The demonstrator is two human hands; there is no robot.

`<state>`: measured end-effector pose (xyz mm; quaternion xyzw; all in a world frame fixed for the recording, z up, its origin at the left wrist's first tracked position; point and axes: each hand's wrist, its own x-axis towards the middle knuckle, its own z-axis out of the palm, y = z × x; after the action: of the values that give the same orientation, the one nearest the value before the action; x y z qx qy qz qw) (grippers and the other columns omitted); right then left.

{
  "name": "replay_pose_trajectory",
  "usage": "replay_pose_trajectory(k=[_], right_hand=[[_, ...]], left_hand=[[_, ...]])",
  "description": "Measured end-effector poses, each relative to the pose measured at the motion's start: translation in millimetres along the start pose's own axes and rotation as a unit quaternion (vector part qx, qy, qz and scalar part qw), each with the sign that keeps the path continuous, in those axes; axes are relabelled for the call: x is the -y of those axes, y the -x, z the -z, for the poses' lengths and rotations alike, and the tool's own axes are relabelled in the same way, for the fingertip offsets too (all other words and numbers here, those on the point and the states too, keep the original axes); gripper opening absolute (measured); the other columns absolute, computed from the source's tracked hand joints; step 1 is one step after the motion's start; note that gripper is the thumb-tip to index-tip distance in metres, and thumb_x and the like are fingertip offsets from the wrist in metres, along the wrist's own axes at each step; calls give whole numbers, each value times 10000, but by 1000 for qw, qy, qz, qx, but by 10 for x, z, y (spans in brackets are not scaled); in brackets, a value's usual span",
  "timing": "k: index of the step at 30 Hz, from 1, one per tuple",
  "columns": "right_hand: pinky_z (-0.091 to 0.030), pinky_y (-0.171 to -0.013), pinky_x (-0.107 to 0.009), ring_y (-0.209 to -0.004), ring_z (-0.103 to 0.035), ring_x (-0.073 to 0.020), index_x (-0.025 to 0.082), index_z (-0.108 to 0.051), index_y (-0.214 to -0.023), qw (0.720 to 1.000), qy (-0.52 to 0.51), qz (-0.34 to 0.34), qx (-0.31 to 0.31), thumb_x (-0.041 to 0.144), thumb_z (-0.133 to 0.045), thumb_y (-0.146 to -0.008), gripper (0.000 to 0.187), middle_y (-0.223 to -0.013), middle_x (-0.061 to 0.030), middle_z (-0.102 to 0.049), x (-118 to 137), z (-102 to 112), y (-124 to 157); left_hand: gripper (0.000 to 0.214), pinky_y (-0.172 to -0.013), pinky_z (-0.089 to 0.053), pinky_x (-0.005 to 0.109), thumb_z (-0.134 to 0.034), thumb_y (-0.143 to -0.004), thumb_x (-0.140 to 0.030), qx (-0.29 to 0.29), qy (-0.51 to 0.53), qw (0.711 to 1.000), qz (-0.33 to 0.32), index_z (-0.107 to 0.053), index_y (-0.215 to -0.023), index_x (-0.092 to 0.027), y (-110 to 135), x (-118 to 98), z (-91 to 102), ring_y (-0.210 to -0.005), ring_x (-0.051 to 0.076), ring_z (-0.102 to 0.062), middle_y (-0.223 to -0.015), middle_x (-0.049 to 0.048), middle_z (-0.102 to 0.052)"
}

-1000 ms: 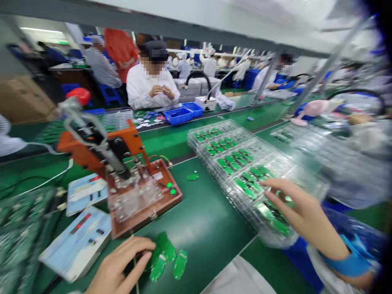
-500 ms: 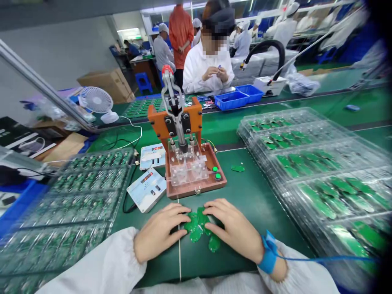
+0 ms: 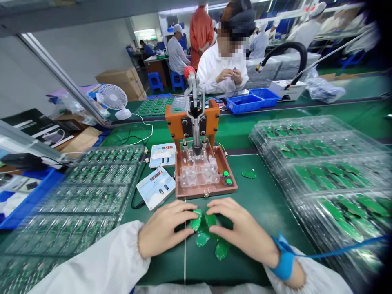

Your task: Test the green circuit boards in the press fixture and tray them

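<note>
Several small green circuit boards [image 3: 202,238] lie in a loose pile on the green mat at the near edge. My left hand [image 3: 165,228] rests on the pile's left side, fingers curled onto one board [image 3: 195,222]. My right hand [image 3: 240,230] sits on the right side, fingers curled over another board [image 3: 210,219]; a blue wrist strap [image 3: 283,259] with a blue cord circles that wrist. Just beyond stands an orange press fixture [image 3: 200,163] with a red-knobbed lever [image 3: 190,73] upright and a clear block in its bed.
Clear trays of green boards [image 3: 321,163] are stacked on the right, darker trays [image 3: 88,192] on the left. Two small meter boxes [image 3: 156,187] lie left of the fixture. One loose board [image 3: 248,174] lies to its right. A person in white works opposite, behind blue bins [image 3: 249,100].
One second ago my right hand was reaching into the right-hand trays; it has since come back to the pile. Both hands now gather the boards, and my view has swung left and settled.
</note>
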<state>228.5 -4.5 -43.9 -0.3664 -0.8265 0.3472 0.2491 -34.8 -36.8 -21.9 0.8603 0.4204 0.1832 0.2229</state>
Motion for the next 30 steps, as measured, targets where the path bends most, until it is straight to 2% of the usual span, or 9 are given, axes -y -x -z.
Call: replay_pose_trajectory(k=[4, 7, 12, 22, 25, 28, 30], right_hand=[[-516, -1052, -438, -1196, -614, -236, 278, -684, -1126, 994, 40, 43, -89, 350, -695, -927, 211, -1257, -42, -680, -90, 332, -344], [-554, -985, -455, -1141, -631, -259, 238, -695, -1097, 988, 79, 78, -103, 315, -717, -905, 208, -1176, -66, -710, -213, 441, -657], [-536, -1005, -499, -1113, -648, -271, 243, -692, -1124, 985, 95, 118, -86, 248, -770, -858, 277, -1157, -64, -728, -309, 432, -908], [-533, -1027, -485, -1165, -635, -255, 268, -695, -1126, 985, 69, 146, -63, 299, -747, -883, 251, -1224, -43, -718, -401, 411, -964], [-534, -1032, -472, -1170, -639, -247, 282, -705, -1132, 985, 59, 151, -63, 318, -752, -879, 259, -1226, -31, -721, -390, 407, -948], [-532, -1040, -463, -1174, -649, -243, 283, -719, -1118, 984, 51, 142, -96, 330, -723, -898, 225, -1222, -33, -724, -359, 472, -926], [-532, -1028, -471, -1139, -666, -242, 257, -724, -1071, 979, 46, 120, -156, 305, -654, -940, 156, -1182, -51, -733, -319, 578, -934]], left_hand=[[238, -1020, -521, 448, -650, -969, -284, -122, -44, 992, 4, -680, -1196, -219, -196, 80, 233, -1165, 254, -637, -1271, 94, -692], [209, -994, -530, 468, -678, -946, -268, -173, -82, 981, 13, -700, -1143, -203, -415, 219, 318, -1140, 271, -634, -1218, 94, -711], [193, -976, -533, 477, -707, -913, -219, -166, -104, 980, 15, -701, -1102, -180, -616, 339, 308, -1111, 280, -627, -1210, 70, -724], [171, -981, -525, 480, -693, -912, -206, -164, -110, 980, 8, -702, -1077, -162, -629, 335, 288, -1114, 289, -616, -1196, 85, -720], [164, -1019, -512, 502, -685, -916, -218, -162, -121, 979, 17, -713, -1066, -157, -631, 325, 273, -1188, 310, -593, -1262, 112, -687], [193, -1076, -475, 540, -664, -938, -257, -169, -123, 978, 21, -713, -1101, -165, -586, 336, 267, -1303, 336, -532, -1405, 142, -595], [209, -1068, -482, 545, -640, -960, -267, -187, -112, 976, 13, -696, -1139, -173, -518, 360, 272, -1295, 327, -544, -1399, 145, -593]])
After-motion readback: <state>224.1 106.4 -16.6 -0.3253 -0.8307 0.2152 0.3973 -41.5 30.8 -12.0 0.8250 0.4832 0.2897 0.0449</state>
